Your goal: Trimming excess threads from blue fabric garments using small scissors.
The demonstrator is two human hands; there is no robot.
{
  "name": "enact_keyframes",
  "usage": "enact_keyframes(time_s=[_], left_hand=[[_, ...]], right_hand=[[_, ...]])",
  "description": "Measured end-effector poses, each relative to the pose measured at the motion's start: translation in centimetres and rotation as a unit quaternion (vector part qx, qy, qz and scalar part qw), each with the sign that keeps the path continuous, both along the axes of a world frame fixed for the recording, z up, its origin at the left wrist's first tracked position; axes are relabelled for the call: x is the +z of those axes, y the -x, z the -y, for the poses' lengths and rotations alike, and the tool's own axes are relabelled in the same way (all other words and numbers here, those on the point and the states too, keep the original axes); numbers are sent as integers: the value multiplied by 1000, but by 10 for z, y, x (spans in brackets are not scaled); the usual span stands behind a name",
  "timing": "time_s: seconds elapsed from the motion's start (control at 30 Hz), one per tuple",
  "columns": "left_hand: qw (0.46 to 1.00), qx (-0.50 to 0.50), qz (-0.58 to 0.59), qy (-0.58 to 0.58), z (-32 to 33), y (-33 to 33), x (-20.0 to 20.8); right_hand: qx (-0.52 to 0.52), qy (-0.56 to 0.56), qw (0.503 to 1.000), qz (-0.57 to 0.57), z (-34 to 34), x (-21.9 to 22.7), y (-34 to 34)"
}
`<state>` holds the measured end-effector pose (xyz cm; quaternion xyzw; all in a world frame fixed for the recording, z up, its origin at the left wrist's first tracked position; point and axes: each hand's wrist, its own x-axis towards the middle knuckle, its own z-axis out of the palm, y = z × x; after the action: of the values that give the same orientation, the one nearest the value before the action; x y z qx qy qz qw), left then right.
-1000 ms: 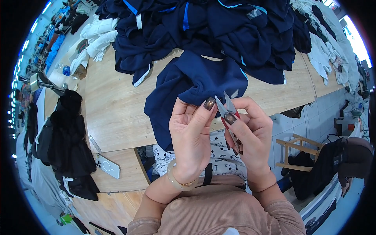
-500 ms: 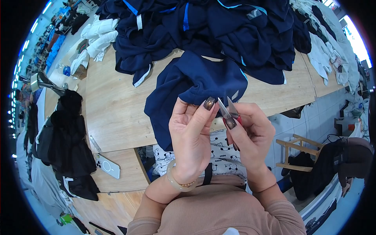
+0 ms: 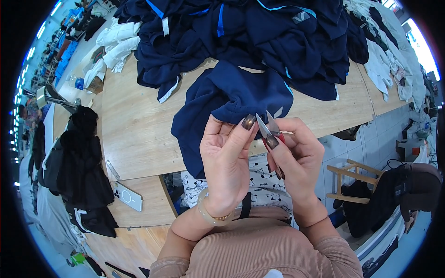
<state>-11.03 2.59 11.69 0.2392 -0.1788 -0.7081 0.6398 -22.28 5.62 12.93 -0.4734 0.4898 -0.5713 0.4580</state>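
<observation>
A navy garment [image 3: 208, 99] with a small grey patch and a light blue strip lies over the near edge of the table. My left hand [image 3: 229, 153] is closed, pinching the garment's near edge between thumb and fingers. In my right hand [image 3: 299, 160] is a small pair of thread snips [image 3: 267, 127] with red on the grips. Their two pointed blades stand apart, tips up, just right of my left thumb and close to the cloth. Whether a thread lies between the blades is too small to tell.
A heap of navy garments [image 3: 194, 46] covers the far side of the wooden table [image 3: 134, 143]. Black cloth [image 3: 76, 162] hangs at the left, beside a phone [image 3: 128, 196]. White cloth [image 3: 116, 44] lies at the back left. A wooden stool [image 3: 354, 180] stands at the right.
My right hand and the snips have shifted very slightly left and up, toward my left thumb. My left hand and the garment have hardly moved.
</observation>
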Motion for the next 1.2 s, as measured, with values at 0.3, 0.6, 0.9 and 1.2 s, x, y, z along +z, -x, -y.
enact_keyframes(time_s=[0.3, 0.6, 0.9, 1.2], left_hand=[[1000, -5, 6, -9, 0, 0, 2], [1000, -12, 6, -7, 0, 0, 3], [1000, -12, 8, -23, -1, 1, 6], [1000, -15, -1, -15, -2, 1, 5]], right_hand=[[-19, 29, 999, -10, 2, -5, -3], [-29, 44, 998, -42, 1, -6, -2], [-30, 45, 998, -39, 0, -3, -2], [-39, 52, 998, -4, 0, -5, -1]])
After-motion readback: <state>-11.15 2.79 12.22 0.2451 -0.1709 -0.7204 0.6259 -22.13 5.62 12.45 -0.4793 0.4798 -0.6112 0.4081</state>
